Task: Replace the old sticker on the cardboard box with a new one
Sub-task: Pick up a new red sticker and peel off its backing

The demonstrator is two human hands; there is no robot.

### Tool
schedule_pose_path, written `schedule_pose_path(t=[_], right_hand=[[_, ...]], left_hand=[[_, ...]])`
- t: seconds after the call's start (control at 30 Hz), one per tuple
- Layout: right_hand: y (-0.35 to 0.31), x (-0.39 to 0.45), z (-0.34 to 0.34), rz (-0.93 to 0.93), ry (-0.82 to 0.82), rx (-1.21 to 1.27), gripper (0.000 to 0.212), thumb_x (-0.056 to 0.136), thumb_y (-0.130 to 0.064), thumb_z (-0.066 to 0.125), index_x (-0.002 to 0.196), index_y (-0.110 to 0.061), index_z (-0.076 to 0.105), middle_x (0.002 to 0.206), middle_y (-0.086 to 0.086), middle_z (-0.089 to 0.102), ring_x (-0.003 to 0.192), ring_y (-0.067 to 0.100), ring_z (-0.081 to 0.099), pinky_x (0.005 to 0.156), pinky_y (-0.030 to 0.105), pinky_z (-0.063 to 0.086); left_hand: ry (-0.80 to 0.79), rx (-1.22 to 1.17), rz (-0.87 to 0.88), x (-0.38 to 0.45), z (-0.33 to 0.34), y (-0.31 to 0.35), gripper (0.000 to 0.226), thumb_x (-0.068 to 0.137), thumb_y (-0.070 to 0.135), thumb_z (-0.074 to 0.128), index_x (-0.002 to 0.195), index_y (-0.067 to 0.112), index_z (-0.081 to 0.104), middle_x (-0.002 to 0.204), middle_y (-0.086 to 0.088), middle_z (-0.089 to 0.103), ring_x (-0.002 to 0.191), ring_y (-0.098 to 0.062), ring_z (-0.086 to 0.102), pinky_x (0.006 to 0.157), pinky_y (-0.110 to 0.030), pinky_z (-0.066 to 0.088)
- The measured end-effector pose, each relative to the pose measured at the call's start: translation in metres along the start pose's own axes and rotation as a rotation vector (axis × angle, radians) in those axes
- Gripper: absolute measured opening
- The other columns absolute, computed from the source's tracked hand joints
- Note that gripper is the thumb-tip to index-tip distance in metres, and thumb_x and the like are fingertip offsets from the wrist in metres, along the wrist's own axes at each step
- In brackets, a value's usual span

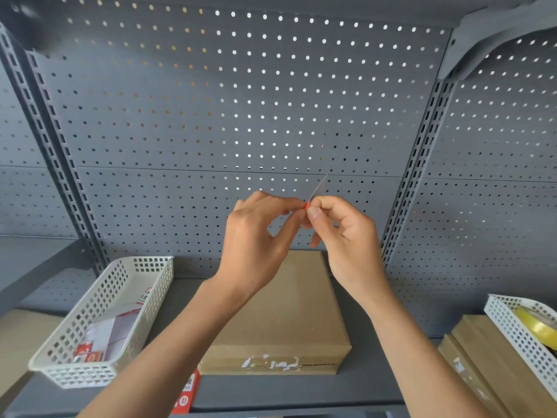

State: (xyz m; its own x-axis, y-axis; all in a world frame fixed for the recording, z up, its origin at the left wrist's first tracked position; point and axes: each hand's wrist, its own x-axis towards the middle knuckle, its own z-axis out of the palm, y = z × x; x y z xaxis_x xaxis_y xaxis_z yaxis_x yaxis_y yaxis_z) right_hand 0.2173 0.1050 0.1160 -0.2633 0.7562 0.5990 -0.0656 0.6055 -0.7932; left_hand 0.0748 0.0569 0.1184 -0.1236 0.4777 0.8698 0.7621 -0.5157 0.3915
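Observation:
A flat cardboard box [280,315] lies on the grey shelf, below and behind my hands. White torn sticker residue [271,364] clings to its front edge. My left hand [256,236] and my right hand [343,233] meet in the air above the box. Both pinch a small red sticker [307,205] between thumb and fingertips. A thin translucent backing strip [319,187] rises from my right fingers. The sticker's face is mostly hidden by my fingers.
A white perforated basket [126,285] with red-and-white sticker sheets stands at the left. Another white basket [524,336] holding a yellow tape roll [536,325] sits on stacked cardboard boxes [482,363] at the right. A red sticker sheet [187,393] lies at the shelf's front edge. Grey pegboard [241,101] forms the back wall.

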Motion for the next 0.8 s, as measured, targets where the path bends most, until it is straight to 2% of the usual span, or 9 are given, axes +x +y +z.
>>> schedule_pose_path(t=[0.07, 0.23, 0.37, 0.43, 0.57, 0.63, 0.67, 0.73, 0.8], right_hand=[[0.000, 0.001, 0.000, -0.013, 0.002, -0.037, 0.017, 0.102, -0.008, 0.057, 0.093, -0.018, 0.066, 0.081, -0.019, 0.071, 0.084, 0.004, 0.071, 0.062, 0.022, 0.051], [0.001, 0.001, -0.001, -0.041, 0.004, -0.109, 0.022, 0.101, -0.009, 0.060, 0.088, -0.027, 0.066, 0.082, -0.015, 0.071, 0.085, 0.029, 0.070, 0.065, 0.047, 0.055], [-0.001, 0.002, -0.001, -0.004, 0.018, -0.081, 0.021, 0.099, -0.008, 0.062, 0.087, -0.025, 0.067, 0.082, -0.013, 0.072, 0.086, 0.034, 0.070, 0.063, 0.031, 0.057], [-0.001, 0.001, -0.001, 0.006, 0.018, -0.080, 0.021, 0.099, -0.008, 0.061, 0.088, -0.024, 0.068, 0.082, -0.014, 0.072, 0.087, 0.036, 0.069, 0.063, 0.029, 0.056], [0.002, -0.001, -0.003, -0.016, -0.006, -0.160, 0.015, 0.100, -0.010, 0.061, 0.092, -0.020, 0.068, 0.084, -0.017, 0.072, 0.079, 0.046, 0.063, 0.063, 0.054, 0.053], [0.002, -0.002, -0.004, -0.028, -0.007, -0.188, 0.014, 0.099, -0.009, 0.061, 0.091, -0.019, 0.068, 0.083, -0.019, 0.071, 0.065, 0.026, 0.062, 0.061, 0.047, 0.053], [0.001, -0.003, -0.004, -0.040, -0.008, -0.195, 0.015, 0.099, -0.008, 0.062, 0.089, -0.018, 0.067, 0.082, -0.019, 0.070, 0.060, 0.012, 0.059, 0.058, 0.036, 0.050], [-0.001, -0.005, -0.004, -0.063, -0.012, -0.202, 0.016, 0.097, -0.005, 0.063, 0.087, -0.015, 0.067, 0.081, -0.014, 0.069, 0.058, 0.003, 0.056, 0.056, 0.015, 0.040], [-0.003, -0.006, -0.003, -0.065, -0.010, -0.198, 0.016, 0.096, -0.004, 0.064, 0.086, -0.015, 0.067, 0.079, -0.014, 0.068, 0.058, 0.002, 0.056, 0.056, 0.010, 0.037]], left_hand=[[-0.012, 0.024, 0.032, 0.001, -0.001, -0.001, 0.009, 0.092, 0.017, 0.070, 0.093, 0.020, 0.079, 0.085, 0.027, 0.063, 0.084, -0.005, 0.061, 0.082, -0.040, 0.050], [-0.043, 0.051, 0.064, 0.001, 0.000, -0.009, 0.009, 0.093, 0.017, 0.070, 0.095, 0.019, 0.079, 0.085, 0.019, 0.069, 0.083, -0.014, 0.063, 0.077, -0.046, 0.052], [-0.033, 0.061, 0.068, 0.000, 0.001, -0.010, 0.009, 0.092, 0.015, 0.071, 0.096, 0.018, 0.079, 0.084, 0.011, 0.074, 0.083, -0.016, 0.064, 0.076, -0.046, 0.051], [-0.031, 0.064, 0.070, -0.001, 0.002, -0.011, 0.009, 0.092, 0.015, 0.071, 0.096, 0.017, 0.079, 0.084, 0.010, 0.074, 0.083, -0.018, 0.065, 0.076, -0.047, 0.052], [-0.034, 0.057, 0.075, -0.002, 0.002, -0.012, 0.009, 0.092, 0.019, 0.070, 0.094, 0.017, 0.079, 0.084, 0.011, 0.074, 0.083, -0.018, 0.065, 0.075, -0.048, 0.052], [-0.039, 0.058, 0.078, -0.002, 0.001, -0.012, 0.010, 0.092, 0.020, 0.070, 0.093, 0.017, 0.079, 0.083, 0.014, 0.071, 0.083, -0.018, 0.066, 0.075, -0.048, 0.052], [-0.040, 0.061, 0.080, -0.002, 0.000, -0.011, 0.010, 0.093, 0.020, 0.069, 0.091, 0.017, 0.079, 0.082, 0.017, 0.068, 0.083, -0.019, 0.065, 0.075, -0.048, 0.052], [-0.043, 0.062, 0.082, -0.001, -0.002, -0.008, 0.013, 0.093, 0.022, 0.067, 0.089, 0.018, 0.078, 0.081, 0.023, 0.060, 0.082, -0.018, 0.064, 0.074, -0.047, 0.052], [-0.049, 0.049, 0.070, -0.001, -0.004, -0.005, 0.016, 0.094, 0.026, 0.064, 0.088, 0.019, 0.077, 0.081, 0.031, 0.054, 0.082, -0.017, 0.063, 0.071, -0.044, 0.052]])
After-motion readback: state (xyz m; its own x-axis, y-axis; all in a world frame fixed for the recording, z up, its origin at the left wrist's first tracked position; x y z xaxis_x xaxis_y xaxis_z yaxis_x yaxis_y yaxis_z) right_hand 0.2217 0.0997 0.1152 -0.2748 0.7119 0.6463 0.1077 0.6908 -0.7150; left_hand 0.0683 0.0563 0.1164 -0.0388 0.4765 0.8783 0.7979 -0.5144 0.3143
